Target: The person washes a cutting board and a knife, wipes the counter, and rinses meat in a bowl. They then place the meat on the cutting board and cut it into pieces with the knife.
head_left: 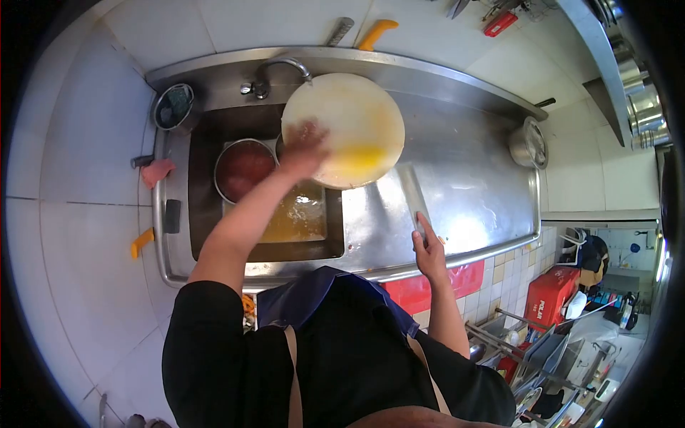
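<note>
A round white cutting board point(349, 114) with a yellow patch lies across the sink's right edge and the steel counter, under the tap. My left hand point(305, 151) is over its left part, fingers blurred but seemingly spread against the surface. In my right hand point(429, 251) is the near end of a long, flat, pale strip point(414, 192), gripped between thumb and fingers. Its far end reaches close to the board's lower right edge. Whether the strip is a blade or a scraper cannot be made out.
A pot of reddish contents point(245, 170) stands in the sink point(203, 235), beside a container of yellowish liquid point(303, 217). The tap point(285, 64) curves over from the back wall. A metal pail point(175, 108) is at the back left corner, another metal pot point(529, 143) at the far right.
</note>
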A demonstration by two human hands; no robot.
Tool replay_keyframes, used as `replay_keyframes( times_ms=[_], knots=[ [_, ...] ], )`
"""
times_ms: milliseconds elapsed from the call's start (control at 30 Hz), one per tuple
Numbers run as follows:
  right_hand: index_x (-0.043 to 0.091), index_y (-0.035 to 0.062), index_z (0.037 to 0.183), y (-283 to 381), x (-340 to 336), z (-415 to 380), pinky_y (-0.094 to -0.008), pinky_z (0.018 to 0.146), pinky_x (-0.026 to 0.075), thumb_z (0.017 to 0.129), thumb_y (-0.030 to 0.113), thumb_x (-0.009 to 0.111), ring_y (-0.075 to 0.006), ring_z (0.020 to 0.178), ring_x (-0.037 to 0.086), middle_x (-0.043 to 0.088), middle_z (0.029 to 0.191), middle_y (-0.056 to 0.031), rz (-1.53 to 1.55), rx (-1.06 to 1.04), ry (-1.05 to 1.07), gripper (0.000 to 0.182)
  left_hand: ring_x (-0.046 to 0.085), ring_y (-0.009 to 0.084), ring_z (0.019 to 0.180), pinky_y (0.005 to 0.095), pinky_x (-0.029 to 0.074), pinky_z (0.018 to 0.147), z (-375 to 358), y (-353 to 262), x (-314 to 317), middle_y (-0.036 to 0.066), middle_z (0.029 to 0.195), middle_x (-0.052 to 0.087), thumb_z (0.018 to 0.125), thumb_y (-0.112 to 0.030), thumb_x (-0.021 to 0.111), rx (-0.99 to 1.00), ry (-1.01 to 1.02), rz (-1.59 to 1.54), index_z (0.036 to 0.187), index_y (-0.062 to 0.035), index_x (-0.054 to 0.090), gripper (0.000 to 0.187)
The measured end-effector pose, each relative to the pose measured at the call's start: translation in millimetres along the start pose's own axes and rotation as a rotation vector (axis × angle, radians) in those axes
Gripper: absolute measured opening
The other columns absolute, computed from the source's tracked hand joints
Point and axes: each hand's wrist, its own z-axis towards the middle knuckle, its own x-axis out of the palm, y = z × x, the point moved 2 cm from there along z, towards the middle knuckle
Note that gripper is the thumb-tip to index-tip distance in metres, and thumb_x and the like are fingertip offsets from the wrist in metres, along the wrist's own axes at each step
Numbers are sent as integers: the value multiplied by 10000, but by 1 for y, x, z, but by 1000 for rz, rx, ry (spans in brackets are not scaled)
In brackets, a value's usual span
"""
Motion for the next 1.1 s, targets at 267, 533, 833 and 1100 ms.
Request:
replay_keyframes(
  times_ms=[267,533,833,1100],
  knots=[
    [544,311,1499,58,0,23,-524,747,562,1058,333,558,-409,848,719,731,921,-227,-730,-257,156,443,418,285,1488,373,335,1206,-7,58,18,127,1616,441,1096,-619,274,-859,-88,-1264,1619,-147,350,709],
    [426,283,1570,114,95,167,-563,870,550,1087,386,409,-469,946,702,723,1107,-247,-744,-453,407,494,417,216,1470,378,327,1211,-4,43,36,63,1625,426,1135,-532,234,-932,-314,-1955,1620,-183,356,610],
    [455,279,1554,187,132,229,-516,988,519,1090,399,404,-436,1153,654,683,1301,-189,-731,-525,288,482,267,199,1557,369,207,1260,-28,47,32,38,1688,328,1130,-489,330,-891,-211,-1854,1652,-197,293,599],
    [521,368,1508,88,-22,69,-536,785,577,1053,388,538,-455,862,713,743,967,-235,-854,-310,385,456,195,161,1583,361,142,1277,-41,23,48,-26,1742,191,1130,-468,361,-932,-218,-2048,1687,-235,149,640]
  ],
)
